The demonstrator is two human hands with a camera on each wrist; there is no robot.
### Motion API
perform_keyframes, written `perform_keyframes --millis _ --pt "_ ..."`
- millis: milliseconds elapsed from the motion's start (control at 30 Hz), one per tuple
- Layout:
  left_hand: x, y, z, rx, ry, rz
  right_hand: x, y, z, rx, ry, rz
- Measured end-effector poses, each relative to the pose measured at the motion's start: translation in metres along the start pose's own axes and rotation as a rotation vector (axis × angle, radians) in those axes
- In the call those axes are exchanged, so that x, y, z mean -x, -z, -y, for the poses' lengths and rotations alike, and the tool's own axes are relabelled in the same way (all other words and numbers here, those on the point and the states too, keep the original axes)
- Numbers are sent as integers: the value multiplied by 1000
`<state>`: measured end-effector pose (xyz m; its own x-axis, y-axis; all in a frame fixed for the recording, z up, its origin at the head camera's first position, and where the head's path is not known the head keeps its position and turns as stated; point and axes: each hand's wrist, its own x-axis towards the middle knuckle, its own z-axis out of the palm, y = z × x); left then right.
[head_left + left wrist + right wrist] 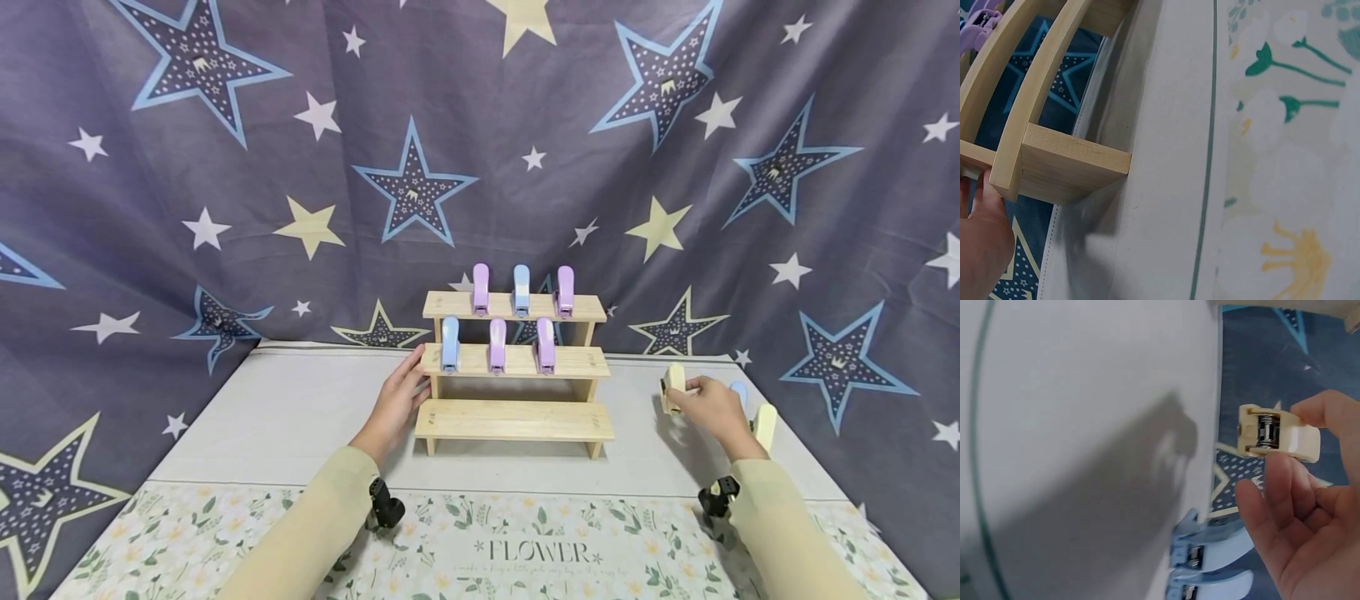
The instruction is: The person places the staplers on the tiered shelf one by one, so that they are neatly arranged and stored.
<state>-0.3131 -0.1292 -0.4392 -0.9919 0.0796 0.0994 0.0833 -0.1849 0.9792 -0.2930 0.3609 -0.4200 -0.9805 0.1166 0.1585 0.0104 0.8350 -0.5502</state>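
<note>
While the right hand [708, 408] pinches a cream spring device [674, 388], a second cream device [764, 427] sits at its 4 o'clock. Tiered wooden stand [514, 418] at its 9 o'clock; six purple/blue devices [497, 345] on upper tiers [583, 363]. Left hand [397, 398] touches stand's 9 o'clock end, fingers fairly straight.

Backdrop [480, 100]: I see purple-grey cloth hanging in folds.
Stars [412, 185]: printed across it; I pick out blue-edged, pale yellow and white ones.
Table cover [300, 408]: plain and pale toward the back.
Floral band [255, 517]: white blooms, green leaves, nearer me.
Lettering [538, 552]: I read "FLOWER"; the smaller line beneath is illegible.
</note>
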Motion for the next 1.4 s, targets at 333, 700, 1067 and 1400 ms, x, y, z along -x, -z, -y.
perform_keyframes --millis 333,700,1067,1400 --pt "1 0 -3 -9 -1 12 3 16 41 -67 89 -59" --pt "2 0 -3 -12 3 13 7 20 88 -83 205 -144" --pt "1 1 -2 -14 3 14 4 5 117 -119 296 -155" --pt "1 0 -3 -11 12 2 -4 -15 128 -162 261 -92"
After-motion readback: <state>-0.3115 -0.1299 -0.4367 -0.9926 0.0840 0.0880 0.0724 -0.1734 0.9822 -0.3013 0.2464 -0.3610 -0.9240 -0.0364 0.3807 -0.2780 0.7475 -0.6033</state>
